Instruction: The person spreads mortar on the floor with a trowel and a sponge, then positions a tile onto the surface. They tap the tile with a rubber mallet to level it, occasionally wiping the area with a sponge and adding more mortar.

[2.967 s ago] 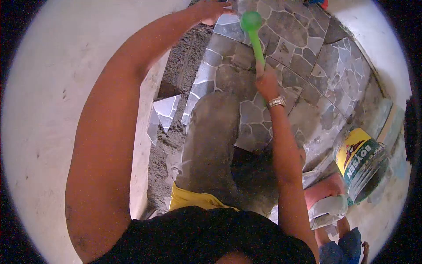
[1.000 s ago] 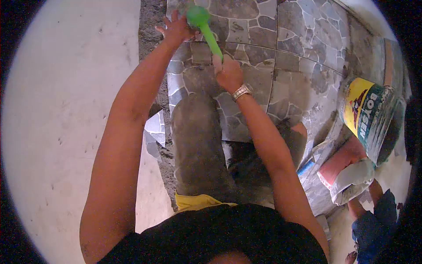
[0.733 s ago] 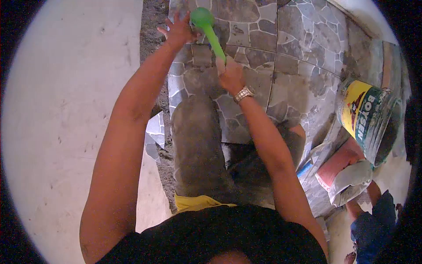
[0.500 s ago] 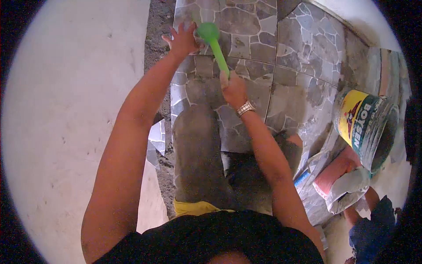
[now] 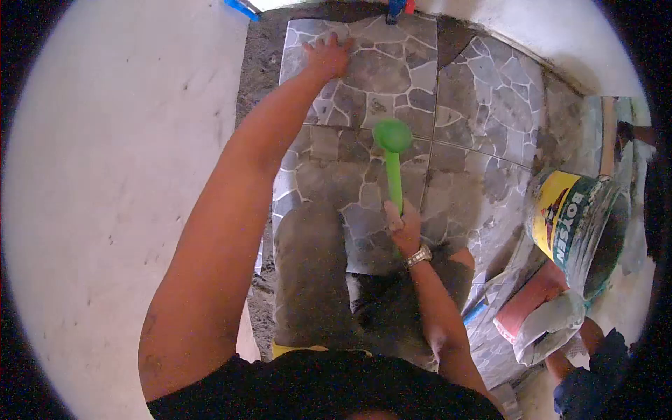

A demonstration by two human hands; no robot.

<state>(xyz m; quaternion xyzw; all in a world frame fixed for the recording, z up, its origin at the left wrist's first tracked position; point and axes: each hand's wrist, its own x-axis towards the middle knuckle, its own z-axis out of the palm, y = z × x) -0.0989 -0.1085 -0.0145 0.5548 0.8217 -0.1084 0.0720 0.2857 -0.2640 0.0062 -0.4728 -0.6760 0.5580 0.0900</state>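
Observation:
My left hand point(image 5: 329, 57) lies with fingers spread on a stone-patterned floor tile point(image 5: 381, 68) near the wall. In my right hand point(image 5: 404, 227) is the handle of a green mallet point(image 5: 392, 135). The round head points away from me, over the joint between the far tile and the nearer tile point(image 5: 325, 175). My knees rest on the nearer tile, and my right wrist carries a watch point(image 5: 418, 256).
At right, a tipped Boysen bucket point(image 5: 560, 217) lies beside a red and white sack point(image 5: 535, 308). A person's sleeve point(image 5: 595, 374) shows at lower right. Rough mortar point(image 5: 260, 77) borders the tiles at left. A blue and red object point(image 5: 397, 10) stands at the far edge.
My right hand has drawn the mallet back toward me, away from my left hand. My left hand has shifted right and farther onto the far tile. The view has tilted up toward the wall.

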